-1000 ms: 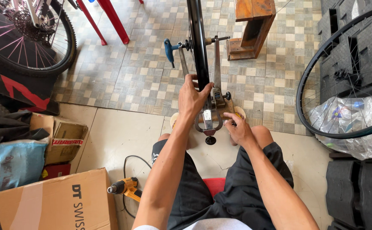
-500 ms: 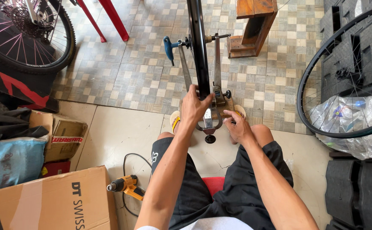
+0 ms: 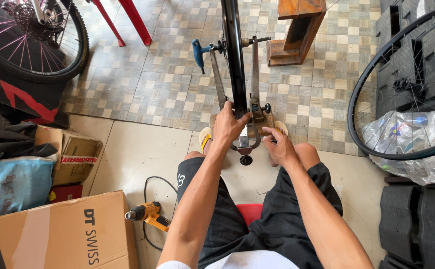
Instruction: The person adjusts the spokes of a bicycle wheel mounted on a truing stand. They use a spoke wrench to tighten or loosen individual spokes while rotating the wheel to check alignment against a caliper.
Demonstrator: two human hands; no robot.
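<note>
Now, L hand (image 3: 229, 125) grip clenched on wheel rim (image 3: 233, 55), R hand (image 3: 278, 146) pinching truing stand (image 3: 253, 107) knob.

Counted two bare hands, left (image 3: 229, 125) and right (image 3: 277, 145), both at one metal wheel-truing stand (image 3: 252, 107) holding one black rim (image 3: 233, 55). Also counted: two more spoked bicycle wheels, one with pink spokes (image 3: 30, 42), one black (image 3: 401, 89); three brown cardboard boxes, one large (image 3: 53, 234), one small (image 3: 75, 154), one red-edged (image 3: 65, 192); one yellow cordless drill (image 3: 147, 214); two red legs (image 3: 123, 20); one wooden stand (image 3: 297, 30).
</note>
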